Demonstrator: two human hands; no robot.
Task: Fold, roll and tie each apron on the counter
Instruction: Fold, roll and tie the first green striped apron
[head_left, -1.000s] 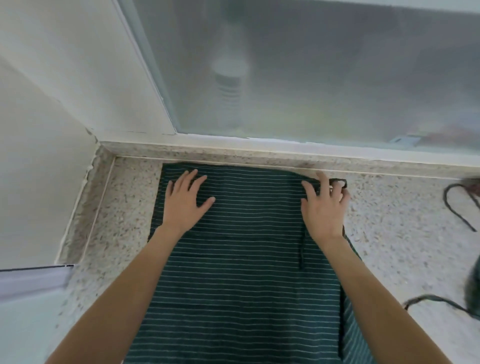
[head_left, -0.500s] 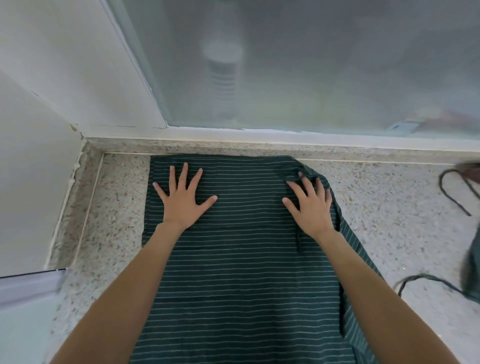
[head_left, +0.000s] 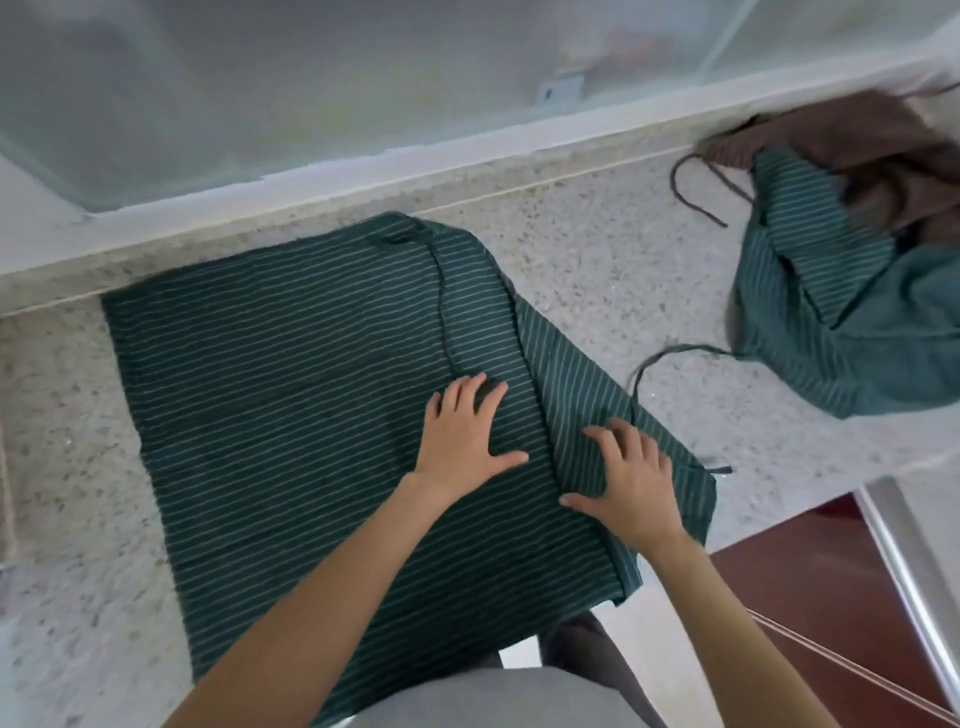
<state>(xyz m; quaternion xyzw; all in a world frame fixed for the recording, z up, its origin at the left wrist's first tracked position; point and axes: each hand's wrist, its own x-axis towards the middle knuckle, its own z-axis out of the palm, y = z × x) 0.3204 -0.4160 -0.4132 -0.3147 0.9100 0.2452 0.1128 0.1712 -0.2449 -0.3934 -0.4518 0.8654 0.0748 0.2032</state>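
Note:
A dark green striped apron (head_left: 291, 415) lies spread flat on the speckled counter (head_left: 597, 249), its near end hanging over the front edge. A thin dark strap (head_left: 441, 312) runs down its right part. My left hand (head_left: 465, 434) lies flat on the apron, fingers spread. My right hand (head_left: 626, 478) rests with bent fingers on a lighter striped flap (head_left: 576, 379) that sticks out at the apron's right side. A second green striped apron (head_left: 841, 322) lies crumpled at the far right, its strap (head_left: 670, 358) trailing toward the first.
A brown cloth (head_left: 893, 150) is heaped behind the crumpled apron, with a dark cord (head_left: 691, 192) looping beside it. A frosted window with a white sill (head_left: 363, 166) runs along the back. The counter ends at the right above a dark red floor (head_left: 810, 587).
The view has swung right, bringing the crumpled apron and brown cloth into sight. Both hands have moved from the apron's far end to its right side, the right one onto the protruding flap.

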